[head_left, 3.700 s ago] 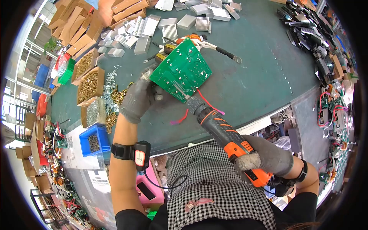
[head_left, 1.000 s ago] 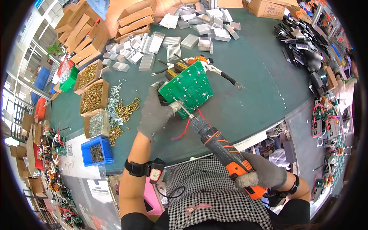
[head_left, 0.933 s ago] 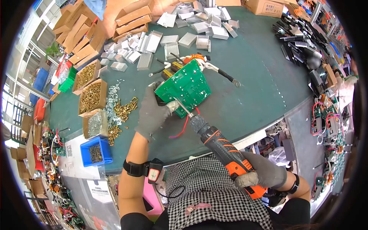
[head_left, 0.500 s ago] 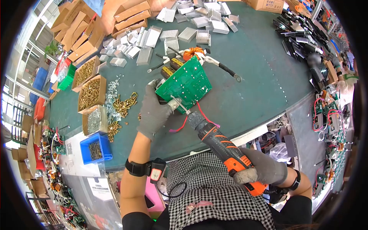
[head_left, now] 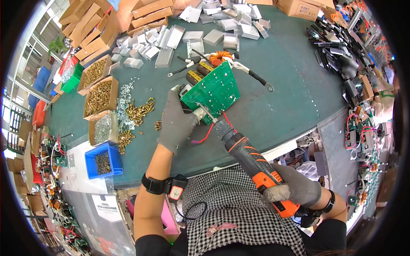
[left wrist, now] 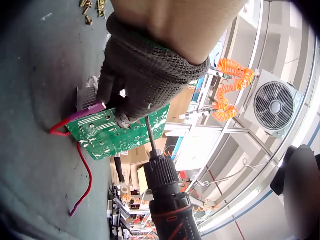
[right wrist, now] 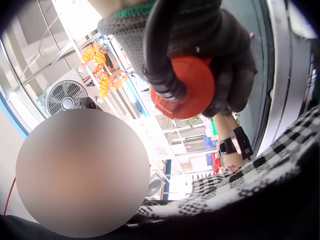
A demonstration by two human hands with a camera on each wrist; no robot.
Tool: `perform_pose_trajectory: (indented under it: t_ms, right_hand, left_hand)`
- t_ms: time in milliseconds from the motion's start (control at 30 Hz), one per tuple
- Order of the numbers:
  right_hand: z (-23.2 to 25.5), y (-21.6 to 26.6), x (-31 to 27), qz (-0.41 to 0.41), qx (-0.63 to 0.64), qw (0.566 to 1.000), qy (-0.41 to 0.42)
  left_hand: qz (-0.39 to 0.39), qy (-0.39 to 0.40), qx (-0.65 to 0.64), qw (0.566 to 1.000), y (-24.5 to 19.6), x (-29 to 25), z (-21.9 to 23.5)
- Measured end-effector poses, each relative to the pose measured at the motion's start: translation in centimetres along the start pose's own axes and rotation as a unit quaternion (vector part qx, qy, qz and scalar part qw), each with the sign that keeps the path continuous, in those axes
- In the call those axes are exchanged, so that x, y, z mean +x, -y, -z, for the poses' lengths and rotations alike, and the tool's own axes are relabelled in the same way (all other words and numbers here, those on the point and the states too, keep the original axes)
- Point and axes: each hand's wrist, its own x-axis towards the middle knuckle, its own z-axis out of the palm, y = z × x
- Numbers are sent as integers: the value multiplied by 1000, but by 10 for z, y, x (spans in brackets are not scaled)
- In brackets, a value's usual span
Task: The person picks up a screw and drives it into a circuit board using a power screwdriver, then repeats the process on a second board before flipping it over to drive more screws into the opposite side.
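Note:
My gloved left hand [head_left: 177, 123] grips the left edge of a green circuit board [head_left: 215, 91], thumb on its soldered face. The board leans on edge over the table, with yellow-banded capacitors, an orange copper coil [head_left: 220, 58] and lug-ended cables behind it. My gloved right hand [head_left: 294, 185] holds an orange and black electric screwdriver [head_left: 247, 155] by its body. Its bit reaches the board's face close beside the left thumb, also in the left wrist view, where the bit [left wrist: 150, 131] meets the board [left wrist: 120, 135]. Red wires [left wrist: 89, 175] hang from the board's lower edge.
Boxes of brass screws [head_left: 100, 98], loose screws [head_left: 139, 112] and a blue bin [head_left: 103, 161] lie left. Silver heat sinks [head_left: 173, 38] crowd the back, and black parts [head_left: 337, 55] are piled at the right. The table's front edge [head_left: 277, 151] runs under the screwdriver.
The left thumb has come round onto the board's face since the earliest frame. In the last second board, hands and screwdriver stay nearly together, while the head view shifts slightly.

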Motion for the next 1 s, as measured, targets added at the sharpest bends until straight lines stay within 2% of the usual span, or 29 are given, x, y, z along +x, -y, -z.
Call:
perform_pose_trajectory:
  t_ms: [133, 433, 533, 633, 733, 800, 933, 1000]
  right_hand:
    - [-2, 3, -3, -25, 0, 1000, 8]
    - [-5, -5, -3, 4, -10, 1000, -7]
    - [-5, -2, -3, -7, 27, 1000, 10]
    - [-4, -1, -4, 5, -19, 1000, -4]
    - [-2, -2, -4, 12, -19, 1000, 7]
    - [2, -5, -6, 21, -8, 1000, 12]
    - [11, -15, -8, 28, 26, 999, 17]
    - [13, -14, -10, 10, 70, 997, 41]
  left_hand:
    - [-7, -9, 24, 1000, -3, -2, -1]
    - [-12, -21, 43, 999, 7, 0, -4]
    - [-5, -24, -4, 1000, 4, -1, -5]
    - [-25, -13, -18, 999, 12, 3, -3]
    - [-6, -10, -11, 1000, 12, 5, 0]
    - [-24, -15, 38, 999, 23, 10, 1]
    - [0, -25, 90, 996, -7, 1, 9]
    - [-145, -129, 277, 941, -19, -8, 10]
